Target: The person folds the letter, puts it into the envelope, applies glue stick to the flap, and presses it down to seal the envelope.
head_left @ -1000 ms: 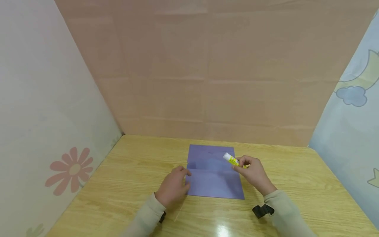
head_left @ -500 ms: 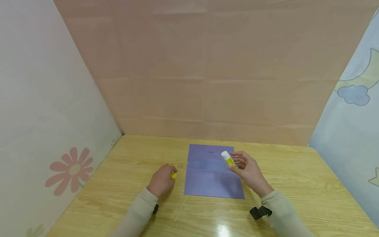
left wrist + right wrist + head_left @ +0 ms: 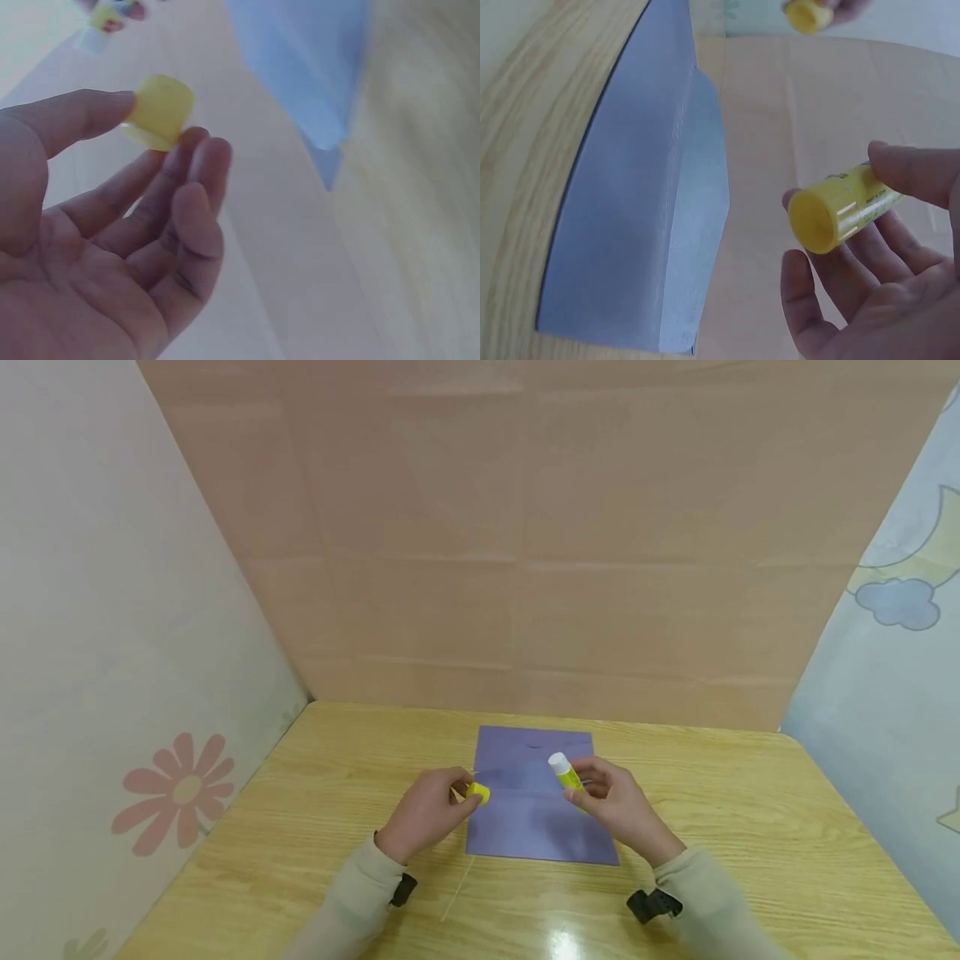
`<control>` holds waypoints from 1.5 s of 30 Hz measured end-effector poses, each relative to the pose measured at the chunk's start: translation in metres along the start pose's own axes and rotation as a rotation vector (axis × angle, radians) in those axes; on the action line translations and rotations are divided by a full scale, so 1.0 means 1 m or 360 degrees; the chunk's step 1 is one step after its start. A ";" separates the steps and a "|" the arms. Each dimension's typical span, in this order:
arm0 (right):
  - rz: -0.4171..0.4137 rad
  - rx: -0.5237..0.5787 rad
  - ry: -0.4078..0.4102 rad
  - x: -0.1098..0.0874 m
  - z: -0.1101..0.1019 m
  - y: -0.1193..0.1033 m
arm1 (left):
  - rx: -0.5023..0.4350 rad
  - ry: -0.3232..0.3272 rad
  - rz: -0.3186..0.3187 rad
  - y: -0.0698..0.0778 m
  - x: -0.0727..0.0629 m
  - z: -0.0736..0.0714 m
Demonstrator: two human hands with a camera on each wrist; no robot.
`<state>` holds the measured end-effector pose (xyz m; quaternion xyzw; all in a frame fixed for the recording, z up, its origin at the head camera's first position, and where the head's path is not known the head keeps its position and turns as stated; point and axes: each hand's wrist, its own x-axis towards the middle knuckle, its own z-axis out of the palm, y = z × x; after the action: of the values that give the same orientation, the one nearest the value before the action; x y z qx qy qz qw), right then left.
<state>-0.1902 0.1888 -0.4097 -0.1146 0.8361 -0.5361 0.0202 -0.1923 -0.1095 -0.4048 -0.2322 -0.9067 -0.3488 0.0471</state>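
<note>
In the head view my left hand (image 3: 429, 810) pinches a yellow glue stick cap (image 3: 478, 792) between thumb and fingers, over the left edge of the purple paper. The same cap (image 3: 160, 112) fills the fingertips in the left wrist view. My right hand (image 3: 622, 806) holds the glue stick (image 3: 567, 772) above the right part of the paper, its white end tilted up and left. Its yellow base (image 3: 815, 220) faces the camera in the right wrist view. Beneath both hands lies the purple paper (image 3: 536, 835), with a crease across its middle and a folded panel (image 3: 697, 210).
The wooden table (image 3: 360, 743) surrounds the paper. A thin pale strip (image 3: 457, 889) lies in front of the paper's near left corner. A brown paper wall (image 3: 525, 568) stands behind, with patterned walls on both sides.
My left hand went left from the paper's edge, picked up the yellow cap and came back right with it. The right hand with the glue stick shifted slightly left.
</note>
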 end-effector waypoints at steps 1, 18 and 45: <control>-0.0027 -0.0011 -0.0042 -0.001 0.002 -0.001 | -0.0032 0.0012 0.0019 0.004 0.001 -0.001; -0.0217 -0.0219 -0.0301 -0.001 0.039 -0.007 | -0.0240 0.0038 0.0116 0.037 0.013 0.003; -0.0323 -0.0374 -0.0191 -0.002 0.037 -0.008 | -0.0225 -0.0046 0.0239 0.039 0.022 0.006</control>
<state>-0.1808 0.1533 -0.4179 -0.2319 0.8744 -0.4261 0.0023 -0.1938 -0.0720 -0.3800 -0.3073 -0.8605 -0.4040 0.0435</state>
